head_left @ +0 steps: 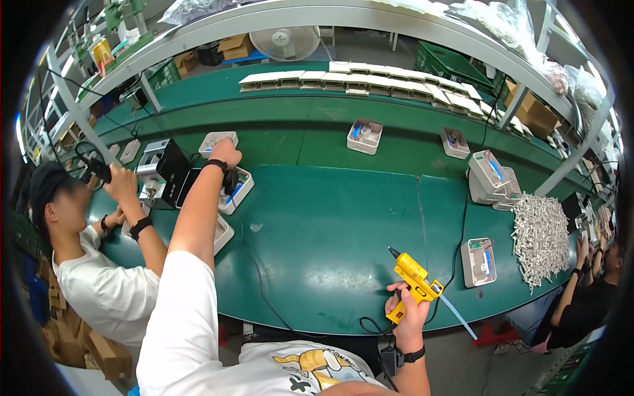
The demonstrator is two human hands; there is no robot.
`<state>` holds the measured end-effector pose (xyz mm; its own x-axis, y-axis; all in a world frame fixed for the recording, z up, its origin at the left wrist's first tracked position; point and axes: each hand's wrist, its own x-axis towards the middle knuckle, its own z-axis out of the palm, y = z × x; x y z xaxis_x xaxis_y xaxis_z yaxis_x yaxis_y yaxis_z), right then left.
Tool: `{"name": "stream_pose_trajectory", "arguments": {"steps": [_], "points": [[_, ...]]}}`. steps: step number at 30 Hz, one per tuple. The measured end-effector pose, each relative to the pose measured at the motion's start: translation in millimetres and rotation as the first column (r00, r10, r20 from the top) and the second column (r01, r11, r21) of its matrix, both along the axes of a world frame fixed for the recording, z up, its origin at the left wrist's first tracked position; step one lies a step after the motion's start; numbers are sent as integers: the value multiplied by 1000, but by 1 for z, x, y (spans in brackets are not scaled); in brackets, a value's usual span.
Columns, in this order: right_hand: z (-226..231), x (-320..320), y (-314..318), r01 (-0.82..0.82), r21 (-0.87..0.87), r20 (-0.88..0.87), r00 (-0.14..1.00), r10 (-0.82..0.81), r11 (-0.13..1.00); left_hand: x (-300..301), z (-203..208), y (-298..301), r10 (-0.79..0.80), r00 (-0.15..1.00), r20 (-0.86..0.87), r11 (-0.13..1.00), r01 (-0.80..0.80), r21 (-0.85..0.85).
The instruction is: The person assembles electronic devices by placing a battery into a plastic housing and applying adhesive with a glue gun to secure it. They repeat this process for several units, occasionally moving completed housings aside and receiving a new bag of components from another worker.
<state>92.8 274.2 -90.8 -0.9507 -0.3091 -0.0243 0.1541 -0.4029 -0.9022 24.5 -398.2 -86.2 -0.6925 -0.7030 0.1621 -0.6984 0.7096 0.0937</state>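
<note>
**Hot-glue gun (415,274) in the right hand (409,309), left hand (226,153) at a tray (206,150)**

Right fingers wrap the yellow gun's handle above the green bench (310,224), nozzle pointing away from the body (presumably keeping heat off skin). Whether the left fingers grip anything, I cannot tell. The nearer right-side bin (467,267) contains blue and green parts.

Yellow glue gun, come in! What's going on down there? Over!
Right hand gripping yellow glue gun. Left hand at a white tray, grip unclear. Black cord lying across the green table nearby.
</note>
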Motion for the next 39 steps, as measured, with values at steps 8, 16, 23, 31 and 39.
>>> {"name": "stream_pose_trajectory", "arguments": {"steps": [8, 16, 23, 31, 39], "points": [[-1, -6, 3, 17, -20, 51, 999, -16, 1000, -19, 32, 50, -211, 960, -186, 950, 246, 193], [1, -5, 2, 32, -21, 57, 998, -31, 999, -53, 14, 59, -185, 975, -126, 980, 193, 52], [1, -1, 2, 15, -36, 74, 997, -13, 999, -56, 30, 89, -219, 927, -305, 968, 245, 50], [-5, -4, 3, 70, -80, 74, 995, -64, 994, 68, 77, 282, -688, 473, -550, 383, 881, 279], [-2, -8, 1, 1, -16, 28, 1000, 0, 1000, 159, 69, 334, -665, 474, -577, 165, 847, 506]]}}
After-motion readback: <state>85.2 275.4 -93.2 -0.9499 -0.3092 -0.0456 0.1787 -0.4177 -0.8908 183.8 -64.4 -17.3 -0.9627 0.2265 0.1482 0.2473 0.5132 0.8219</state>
